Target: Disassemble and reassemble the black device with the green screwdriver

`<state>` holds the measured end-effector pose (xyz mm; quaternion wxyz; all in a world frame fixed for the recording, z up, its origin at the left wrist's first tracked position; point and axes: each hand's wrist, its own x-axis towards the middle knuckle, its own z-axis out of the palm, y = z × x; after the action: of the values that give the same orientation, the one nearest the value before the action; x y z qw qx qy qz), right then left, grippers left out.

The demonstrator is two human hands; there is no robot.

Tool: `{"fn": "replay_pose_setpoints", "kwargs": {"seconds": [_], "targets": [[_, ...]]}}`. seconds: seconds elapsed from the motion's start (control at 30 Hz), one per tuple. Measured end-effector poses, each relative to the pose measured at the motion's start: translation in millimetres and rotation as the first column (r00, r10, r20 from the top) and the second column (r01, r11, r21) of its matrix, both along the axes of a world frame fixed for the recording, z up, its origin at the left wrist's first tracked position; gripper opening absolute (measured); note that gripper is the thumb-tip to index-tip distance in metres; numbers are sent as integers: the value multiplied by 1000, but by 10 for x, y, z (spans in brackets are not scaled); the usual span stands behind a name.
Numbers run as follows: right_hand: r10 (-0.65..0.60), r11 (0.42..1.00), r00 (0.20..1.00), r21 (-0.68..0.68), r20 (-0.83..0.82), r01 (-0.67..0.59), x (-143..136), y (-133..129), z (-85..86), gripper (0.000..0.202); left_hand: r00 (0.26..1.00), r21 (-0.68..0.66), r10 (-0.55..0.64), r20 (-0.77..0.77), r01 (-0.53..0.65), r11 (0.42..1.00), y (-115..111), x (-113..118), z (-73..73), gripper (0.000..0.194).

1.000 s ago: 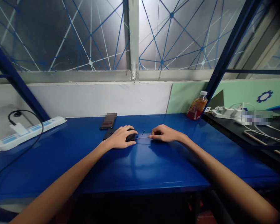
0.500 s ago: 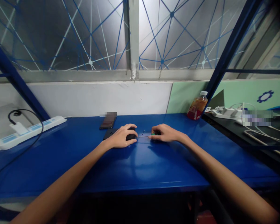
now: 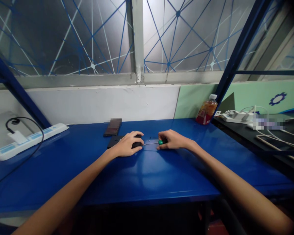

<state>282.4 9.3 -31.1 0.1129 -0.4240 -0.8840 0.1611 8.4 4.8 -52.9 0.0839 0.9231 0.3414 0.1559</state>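
Note:
My left hand lies over a flat black device, its fingers curved round the device's right end. A screwdriver with a green and black handle is in my right hand. Its thin metal shaft points left, and the tip reaches the right end of the device between my left fingers; the exact contact is hidden. Several tiny dark screws lie on the blue table between my hands, just beyond the shaft.
Behind the device lies a phone. A white power strip with a black cable is at the left. A drink bottle stands at the back right, near chargers and white cables on a black surface.
My right fingers have shifted slightly on the screwdriver, so more of its green handle shows. The whole view has moved a little. My left hand stays on the device.

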Motion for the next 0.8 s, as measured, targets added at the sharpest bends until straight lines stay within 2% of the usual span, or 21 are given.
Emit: {"fn": "replay_pose_setpoints", "kwargs": {"seconds": [0.27,0.43,0.57,0.67,0.8], "targets": [[-22,1000,1000,-2,-2,22,41,22,6,35,996,-33,42,74,-39,999,6,39,-9,25],[-18,1000,1000,4,-16,18,49,11,36,34,978,-73,103,181,-91,993,0,85,7,23],[-57,996,997,67,-43,60,90,28,84,36,949,-68,147,278,-133,989,-14,125,45,19],[-109,985,992,129,-63,116,147,68,117,36,955,-31,154,254,-151,988,-11,184,68,14],[-162,967,985,187,-64,171,227,122,125,33,985,43,140,105,-145,989,53,302,71,9]]}}
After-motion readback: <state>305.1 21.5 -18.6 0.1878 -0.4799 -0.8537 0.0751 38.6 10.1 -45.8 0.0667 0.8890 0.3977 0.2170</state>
